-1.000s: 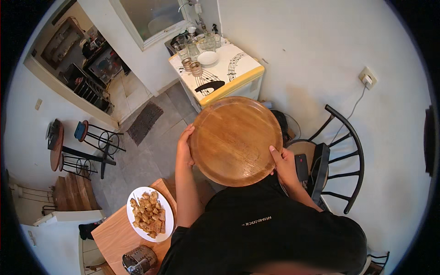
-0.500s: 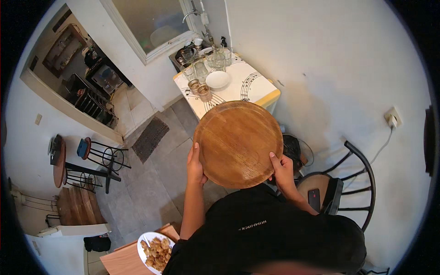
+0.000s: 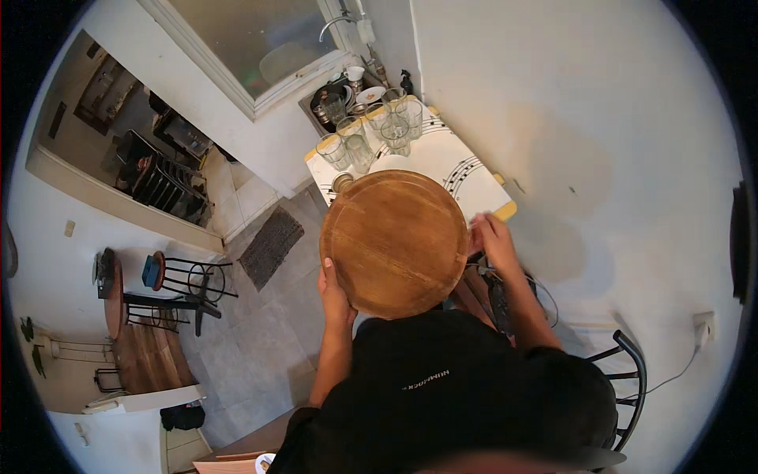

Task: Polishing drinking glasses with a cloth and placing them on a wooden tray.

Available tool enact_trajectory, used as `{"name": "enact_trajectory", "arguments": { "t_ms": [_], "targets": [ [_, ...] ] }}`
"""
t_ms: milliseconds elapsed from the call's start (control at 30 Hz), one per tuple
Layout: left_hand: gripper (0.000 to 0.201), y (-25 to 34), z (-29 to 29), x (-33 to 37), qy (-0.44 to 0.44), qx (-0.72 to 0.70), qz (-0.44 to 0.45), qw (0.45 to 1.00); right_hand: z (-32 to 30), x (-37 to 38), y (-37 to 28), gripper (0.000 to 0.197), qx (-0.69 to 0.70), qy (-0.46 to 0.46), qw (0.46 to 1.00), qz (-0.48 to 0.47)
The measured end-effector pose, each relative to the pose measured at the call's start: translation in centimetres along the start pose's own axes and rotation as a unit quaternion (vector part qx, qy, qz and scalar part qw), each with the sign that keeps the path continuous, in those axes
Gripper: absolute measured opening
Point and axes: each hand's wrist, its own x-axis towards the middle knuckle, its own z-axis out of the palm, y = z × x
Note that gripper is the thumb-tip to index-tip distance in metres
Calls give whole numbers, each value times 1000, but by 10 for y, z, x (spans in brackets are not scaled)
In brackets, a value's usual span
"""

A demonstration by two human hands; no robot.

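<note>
A round wooden tray (image 3: 395, 245) with a raised rim is held up in front of my chest. My left hand (image 3: 336, 299) grips its left edge, the thumb lying on the upper face and the other fingers hidden underneath. Beyond the tray's right edge, my right hand (image 3: 493, 241) is apart from it, the fingers loosely bent and seemingly holding nothing. Under the tray's far side is a white table (image 3: 466, 175) with yellow edging, partly covered from view. Several clear glasses (image 3: 357, 150) stand on it, and a brownish glass (image 3: 342, 182) shows just past the tray's rim.
At the back, a sink (image 3: 316, 110) holds dishes below a tap (image 3: 335, 24). A black-framed chair (image 3: 628, 387) stands at my right, near a wall socket (image 3: 703, 328). Bar stools (image 3: 189, 272), a dark mat (image 3: 271, 246) and a doorway lie left. A wooden tabletop (image 3: 229, 466) is at lower left.
My right hand has let go of the tray's right edge and moved up beside it. The tray has shifted slightly left, and the view has moved closer to the white table.
</note>
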Motion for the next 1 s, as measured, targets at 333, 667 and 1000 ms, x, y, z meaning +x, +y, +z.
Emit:
{"name": "enact_trajectory", "arguments": {
  "t_ms": [333,667,1000],
  "targets": [
    [63,8,-23,67,11,8,-41,999,93,222,-16,86,-273,59,952,-128],
    [54,25,-23,117,15,27,-53,998,160,296,-7,123,-342,75,930,-111],
    [51,18,-24,126,2,0,-59,998,160,301,2,111,-321,67,931,-161]
  ]
}}
